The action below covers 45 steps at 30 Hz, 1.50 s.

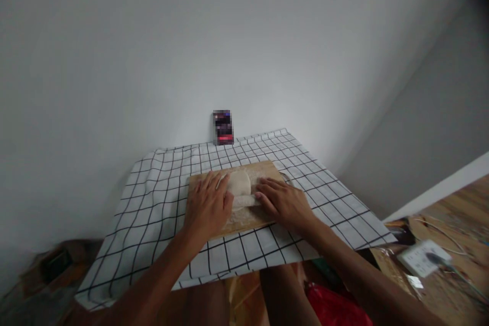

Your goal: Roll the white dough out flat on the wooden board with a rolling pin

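Observation:
A flattened piece of pale dough lies on a floured wooden board. Across its near part runs a flour-dusted rolling pin, whose ends are covered by my hands. My left hand rests palm down over the pin's left end, fingers spread forward and partly over the dough. Over the right end lies my right hand, its fingers stretched out toward the dough. Neither hand visibly wraps around the pin.
A black-and-white checked cloth covers the table under the board. Against the wall leans a pixelated phone-like object. On the floor are a white power strip with a cable at right and a cardboard box at left.

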Motion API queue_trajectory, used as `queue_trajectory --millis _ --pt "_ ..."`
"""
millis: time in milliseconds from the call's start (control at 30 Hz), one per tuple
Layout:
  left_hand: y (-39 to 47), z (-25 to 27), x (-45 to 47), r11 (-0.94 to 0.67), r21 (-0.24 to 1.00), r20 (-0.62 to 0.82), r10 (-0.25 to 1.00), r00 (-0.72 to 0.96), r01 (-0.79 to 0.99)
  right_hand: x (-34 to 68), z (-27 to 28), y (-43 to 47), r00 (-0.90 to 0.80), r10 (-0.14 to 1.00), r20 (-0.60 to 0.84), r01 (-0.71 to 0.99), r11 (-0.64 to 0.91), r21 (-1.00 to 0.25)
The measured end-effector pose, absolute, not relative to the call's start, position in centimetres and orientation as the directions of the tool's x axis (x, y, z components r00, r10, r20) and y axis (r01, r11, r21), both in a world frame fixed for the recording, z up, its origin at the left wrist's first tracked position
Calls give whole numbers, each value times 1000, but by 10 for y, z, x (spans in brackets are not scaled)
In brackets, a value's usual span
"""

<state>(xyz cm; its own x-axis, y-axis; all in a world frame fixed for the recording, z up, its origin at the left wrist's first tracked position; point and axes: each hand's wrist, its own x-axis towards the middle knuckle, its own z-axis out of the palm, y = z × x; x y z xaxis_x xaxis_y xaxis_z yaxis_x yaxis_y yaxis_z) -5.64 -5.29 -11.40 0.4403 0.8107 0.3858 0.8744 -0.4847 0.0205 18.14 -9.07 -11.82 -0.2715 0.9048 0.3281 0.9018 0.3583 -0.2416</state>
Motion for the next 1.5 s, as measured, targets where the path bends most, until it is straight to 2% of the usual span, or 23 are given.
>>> queue_trajectory --millis 133,233,433,633,900,1000,1167,1267,1500 --pt "-39 -115 -57 -432 20 372 840 394 902 179 -97 -72 -243 947 209 934 287 -213" --pt "-30 -115 -56 -395 42 341 869 359 918 176 -88 -60 -196 965 173 954 228 -196" --pt "-39 -118 -54 -397 23 424 835 351 918 174 -107 -66 -166 941 296 952 231 -203" --pt "-57 -117 -52 -430 14 432 817 382 903 178 -126 -91 -190 903 386 919 303 -254" --pt "-66 -122 -56 -481 38 440 795 417 876 181 -123 -96 -246 905 347 909 339 -241" --pt "-48 -122 -56 -462 52 415 817 401 886 179 -106 -78 -223 940 259 939 279 -203" --pt "-18 -119 -57 -402 122 293 888 354 907 173 -82 -51 -158 976 148 977 177 -120" --pt "-17 -121 -57 -387 125 297 893 338 914 172 -85 -48 -152 976 158 979 171 -113" --pt "-37 -122 -53 -426 69 423 832 360 902 174 -108 -70 -151 947 283 962 207 -180"
